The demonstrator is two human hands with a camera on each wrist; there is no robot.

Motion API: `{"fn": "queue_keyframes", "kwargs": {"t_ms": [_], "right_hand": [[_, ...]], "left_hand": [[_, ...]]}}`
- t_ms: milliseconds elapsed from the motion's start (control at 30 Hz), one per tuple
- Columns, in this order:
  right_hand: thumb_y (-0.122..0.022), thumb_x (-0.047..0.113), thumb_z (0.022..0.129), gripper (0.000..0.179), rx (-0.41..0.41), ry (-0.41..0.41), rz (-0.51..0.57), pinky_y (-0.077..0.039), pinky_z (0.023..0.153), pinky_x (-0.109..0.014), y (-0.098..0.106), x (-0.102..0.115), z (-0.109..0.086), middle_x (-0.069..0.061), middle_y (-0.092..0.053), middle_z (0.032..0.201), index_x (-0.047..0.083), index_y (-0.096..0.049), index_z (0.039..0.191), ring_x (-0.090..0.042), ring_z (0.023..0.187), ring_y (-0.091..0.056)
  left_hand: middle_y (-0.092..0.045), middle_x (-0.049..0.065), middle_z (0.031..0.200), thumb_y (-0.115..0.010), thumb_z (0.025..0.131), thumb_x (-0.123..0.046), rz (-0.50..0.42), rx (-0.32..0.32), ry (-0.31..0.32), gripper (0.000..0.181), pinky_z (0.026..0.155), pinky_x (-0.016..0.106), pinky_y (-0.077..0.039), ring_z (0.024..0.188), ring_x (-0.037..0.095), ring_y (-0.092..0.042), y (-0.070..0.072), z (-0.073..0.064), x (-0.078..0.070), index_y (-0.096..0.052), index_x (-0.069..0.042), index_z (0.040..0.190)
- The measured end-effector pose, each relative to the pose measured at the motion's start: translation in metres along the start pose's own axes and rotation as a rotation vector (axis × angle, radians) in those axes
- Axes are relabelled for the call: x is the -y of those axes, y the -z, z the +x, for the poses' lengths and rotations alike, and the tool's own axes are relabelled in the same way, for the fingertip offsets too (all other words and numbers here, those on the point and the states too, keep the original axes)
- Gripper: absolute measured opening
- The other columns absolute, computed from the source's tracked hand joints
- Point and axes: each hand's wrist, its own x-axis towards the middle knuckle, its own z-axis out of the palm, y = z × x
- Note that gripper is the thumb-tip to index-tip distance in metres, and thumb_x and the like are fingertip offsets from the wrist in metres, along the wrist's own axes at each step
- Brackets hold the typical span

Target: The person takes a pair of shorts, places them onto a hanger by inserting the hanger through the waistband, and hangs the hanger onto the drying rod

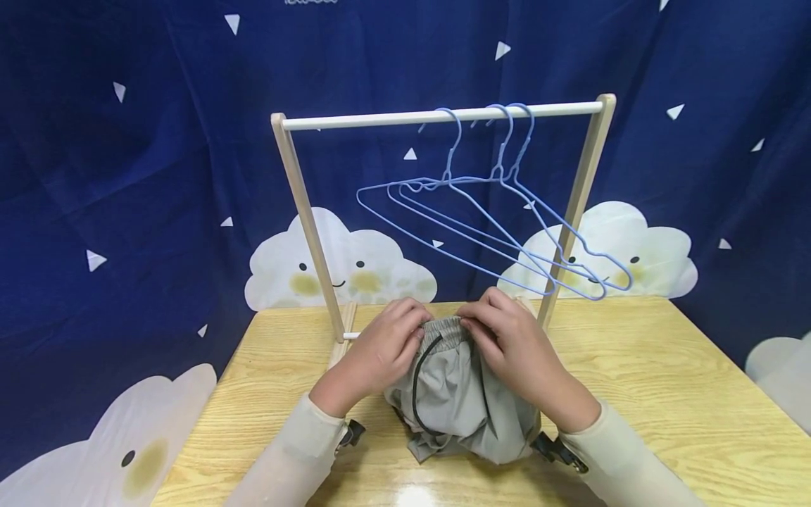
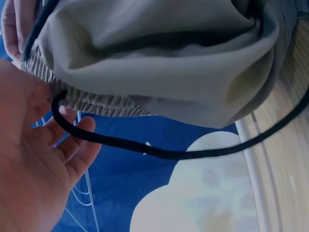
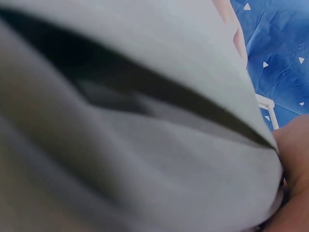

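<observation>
A pair of grey drawstring pants [image 1: 459, 401] hangs bunched between both hands, its gathered elastic waistband uppermost and its lower folds near the tabletop. At the waistband's left side, my left hand [image 1: 386, 345] pinches the edge between thumb and fingers. My right hand [image 1: 516, 352] grips the same waistband on its right side. A black cord [image 2: 164, 153] comes out of the waistband beside the left thumb and loops down in the left wrist view. Grey fabric [image 3: 183, 159] fills most of the right wrist view, hiding much of the right hand there.
Behind the hands stands a small wooden rack [image 1: 300, 211] with a white bar [image 1: 367, 121]. Three blue wire hangers [image 1: 450, 156] hang from its middle and right part. The wood-grain table [image 1: 640, 380] meets a dark blue curtain [image 1: 158, 197] printed with clouds.
</observation>
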Motion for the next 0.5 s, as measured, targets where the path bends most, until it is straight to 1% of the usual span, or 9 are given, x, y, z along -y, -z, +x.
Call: {"fn": "queue_keyframes", "kwargs": {"t_ms": [200,300,433,500], "right_hand": [[-0.077,0.009,0.1,0.011,0.0,-0.021,0.005,-0.042,0.069,-0.03,0.004,0.0,0.001,0.006,-0.059,0.09,0.013,-0.08,0.109,-0.008,0.075,-0.049],[-0.076,0.009,0.1,0.012,-0.001,-0.036,0.01,-0.042,0.07,-0.03,0.007,0.0,0.002,0.006,-0.059,0.091,0.014,-0.081,0.11,-0.008,0.075,-0.048],[-0.076,0.007,0.101,0.013,-0.004,-0.055,0.024,-0.042,0.068,-0.026,0.011,-0.002,0.002,0.006,-0.059,0.092,0.013,-0.081,0.111,-0.007,0.077,-0.048],[-0.075,0.006,0.101,0.014,-0.004,-0.064,0.032,-0.042,0.067,-0.023,0.012,-0.003,0.002,0.006,-0.059,0.092,0.013,-0.081,0.111,-0.006,0.077,-0.048]], "left_hand": [[-0.066,0.001,0.118,-0.054,0.111,-0.014,0.002,0.014,0.005,0.017,0.108,0.042,-0.052,0.118,0.022,-0.061,0.004,0.0,0.002,-0.069,-0.011,0.119],[-0.068,0.0,0.119,-0.052,0.113,-0.018,-0.002,0.024,-0.007,0.018,0.111,0.043,-0.051,0.121,0.022,-0.062,0.007,-0.001,0.003,-0.069,-0.012,0.119],[-0.072,0.0,0.119,-0.052,0.114,-0.022,-0.018,0.023,-0.023,0.02,0.112,0.044,-0.051,0.123,0.021,-0.065,0.013,-0.002,0.004,-0.069,-0.013,0.117],[-0.072,-0.001,0.115,-0.052,0.114,-0.023,-0.026,0.021,-0.026,0.019,0.11,0.044,-0.053,0.12,0.019,-0.066,0.014,-0.002,0.004,-0.069,-0.015,0.114]]}}
